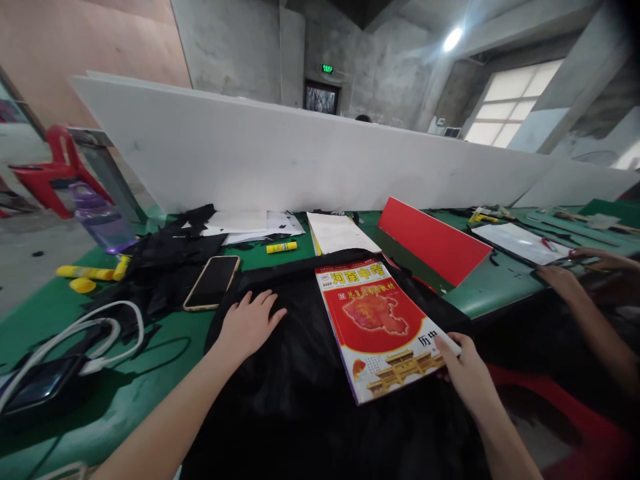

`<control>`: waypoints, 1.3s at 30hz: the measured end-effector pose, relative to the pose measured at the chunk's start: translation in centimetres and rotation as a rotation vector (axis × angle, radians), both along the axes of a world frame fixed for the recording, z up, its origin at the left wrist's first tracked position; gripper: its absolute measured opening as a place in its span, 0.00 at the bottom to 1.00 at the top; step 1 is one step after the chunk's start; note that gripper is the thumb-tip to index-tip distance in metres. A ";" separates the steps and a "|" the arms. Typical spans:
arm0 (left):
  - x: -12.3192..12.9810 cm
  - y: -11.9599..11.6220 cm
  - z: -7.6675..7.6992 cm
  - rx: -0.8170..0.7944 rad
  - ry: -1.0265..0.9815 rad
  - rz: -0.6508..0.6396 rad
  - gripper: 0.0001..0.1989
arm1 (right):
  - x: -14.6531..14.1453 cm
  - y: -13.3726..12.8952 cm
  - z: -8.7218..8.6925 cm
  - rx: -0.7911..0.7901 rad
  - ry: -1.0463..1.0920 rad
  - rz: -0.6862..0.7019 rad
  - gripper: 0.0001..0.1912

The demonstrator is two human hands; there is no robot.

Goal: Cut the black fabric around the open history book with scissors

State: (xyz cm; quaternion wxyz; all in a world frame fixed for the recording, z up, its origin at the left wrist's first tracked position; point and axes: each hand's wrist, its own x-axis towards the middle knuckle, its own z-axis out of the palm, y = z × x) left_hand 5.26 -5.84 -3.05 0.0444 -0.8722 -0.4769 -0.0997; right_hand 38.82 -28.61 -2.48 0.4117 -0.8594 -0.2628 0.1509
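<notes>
My left hand [253,321] is flat on the black fabric [285,380], fingers spread; my right hand [465,367] pinches the book [375,327] near its lower right corner, over that fabric. Imo, light palm pressure avoids wrinkles, gentle thumb avoids creases.

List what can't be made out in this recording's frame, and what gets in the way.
All in the head view:
Right hand: some fingers, hidden beneath the book.
Book's smallest cover print: too small to read.
Dark shape behind the white board: mostly hidden by that board.
Co-worker's arms: cut off by the right edge.
</notes>
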 end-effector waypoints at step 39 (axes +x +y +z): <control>-3.0 6.4 -1.9 -0.220 -0.694 0.112 0.22 | -14.3 3.4 5.6 0.426 -0.651 0.862 0.21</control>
